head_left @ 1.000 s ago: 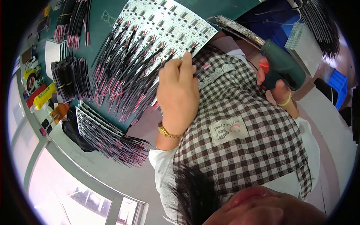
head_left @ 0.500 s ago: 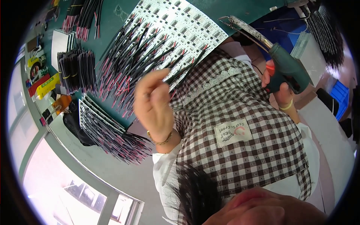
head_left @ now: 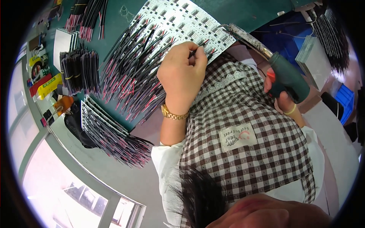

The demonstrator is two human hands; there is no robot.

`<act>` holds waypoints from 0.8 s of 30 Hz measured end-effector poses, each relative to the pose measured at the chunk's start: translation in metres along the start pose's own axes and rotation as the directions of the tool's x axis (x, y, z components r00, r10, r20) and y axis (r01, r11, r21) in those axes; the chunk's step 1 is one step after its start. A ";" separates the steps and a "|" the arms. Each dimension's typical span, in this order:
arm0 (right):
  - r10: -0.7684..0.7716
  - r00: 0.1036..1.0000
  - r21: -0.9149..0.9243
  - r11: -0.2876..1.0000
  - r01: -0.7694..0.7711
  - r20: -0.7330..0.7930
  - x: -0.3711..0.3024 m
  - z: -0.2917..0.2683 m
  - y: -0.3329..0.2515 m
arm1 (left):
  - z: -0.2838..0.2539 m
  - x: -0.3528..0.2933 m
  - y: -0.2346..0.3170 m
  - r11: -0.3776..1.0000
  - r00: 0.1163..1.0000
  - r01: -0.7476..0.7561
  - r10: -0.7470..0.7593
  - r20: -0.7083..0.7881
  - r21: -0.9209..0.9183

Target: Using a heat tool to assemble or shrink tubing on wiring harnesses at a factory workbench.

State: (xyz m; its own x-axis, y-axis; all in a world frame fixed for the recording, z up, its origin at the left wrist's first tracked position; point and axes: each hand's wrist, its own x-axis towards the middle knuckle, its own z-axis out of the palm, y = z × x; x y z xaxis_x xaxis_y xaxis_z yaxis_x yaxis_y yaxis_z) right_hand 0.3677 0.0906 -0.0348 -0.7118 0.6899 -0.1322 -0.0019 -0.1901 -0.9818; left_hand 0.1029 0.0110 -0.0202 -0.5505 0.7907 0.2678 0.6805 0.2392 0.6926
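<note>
A white circuit board panel [head_left: 173, 10] lies on the green work mat, its rows set with small dark components. Many thin black wires with red ends [head_left: 127, 74] hang off its near left side. Over the panel's near right part, my left hand [head_left: 180, 74] is closed in a pinch on a black-and-red wire [head_left: 203, 44], most of it hidden by the fingers. My right hand [head_left: 284, 102] grips a dark green soldering gun [head_left: 292, 78] with a red trigger. Its metal tip reaches the panel's right edge, close to my left fingertips; whether it touches is unclear.
Bundled wires [head_left: 79, 72] and stacked white boards [head_left: 65, 41] stand at the left. More wired boards [head_left: 114, 133] lie at the mat's near left edge. On the right are another board stack [head_left: 313, 57], a hanging wire bundle [head_left: 332, 40] and a blue crate [head_left: 343, 99].
My left hand has moved right and away from me, from above the wires to the panel, its fingers now pinched. The soldering gun has shifted slightly left and nearer, its tip now over the panel's edge.
</note>
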 end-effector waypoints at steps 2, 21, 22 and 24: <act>-0.023 0.998 -0.003 1.000 0.023 0.055 0.000 0.003 -0.005 | 0.006 -0.003 -0.001 0.997 0.999 -0.018 0.021 -0.034 0.077; 0.143 0.967 -0.172 0.979 -0.108 0.209 -0.016 -0.014 -0.002 | 0.006 -0.005 0.002 0.995 0.995 0.100 -0.100 -0.007 0.018; 0.148 0.967 -0.171 0.979 -0.112 0.210 -0.014 -0.016 -0.002 | 0.005 -0.005 0.002 0.994 0.995 0.104 -0.104 -0.005 0.019; 0.121 0.954 -0.260 0.965 -0.048 0.275 -0.011 -0.018 -0.004 | 0.004 -0.005 0.002 0.995 0.995 0.096 -0.096 -0.016 0.031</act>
State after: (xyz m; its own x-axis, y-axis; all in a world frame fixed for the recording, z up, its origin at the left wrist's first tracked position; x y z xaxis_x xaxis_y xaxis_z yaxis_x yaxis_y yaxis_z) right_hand 0.3884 0.0962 -0.0322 -0.8723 0.4428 -0.2073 0.2143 -0.0348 -0.9761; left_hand 0.1092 0.0102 -0.0229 -0.6207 0.7551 0.2109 0.6390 0.3315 0.6941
